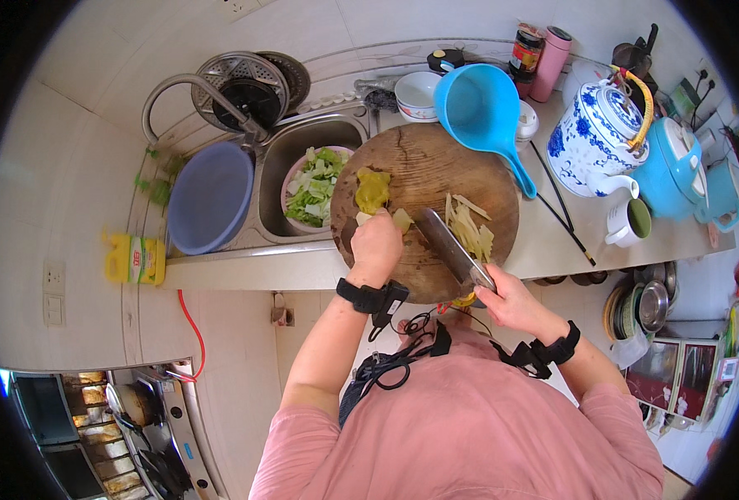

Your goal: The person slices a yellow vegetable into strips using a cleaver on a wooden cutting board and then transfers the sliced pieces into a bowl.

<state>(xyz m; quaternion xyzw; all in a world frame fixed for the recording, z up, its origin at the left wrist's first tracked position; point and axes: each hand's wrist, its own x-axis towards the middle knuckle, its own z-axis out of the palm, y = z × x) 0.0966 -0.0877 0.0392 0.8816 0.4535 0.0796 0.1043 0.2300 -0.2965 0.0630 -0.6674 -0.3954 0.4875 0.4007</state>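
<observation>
A round wooden chopping board lies at the counter's edge before me. In my right hand is the handle of a cleaver, its blade over the board. My left hand rests on the board's left part, with pale yellowish slices at its fingers; whether it grips any of them is hidden. Just beyond it sits a small heap of yellow-green vegetable pieces. Pale cut strips lie in a loose pile to the right of the blade.
Left of the board, a sink holds a bowl of chopped leafy greens. A blue-purple basin stands beside it. A blue ladle overlaps the board's far edge. Chopsticks, a patterned teapot and a mug are at right.
</observation>
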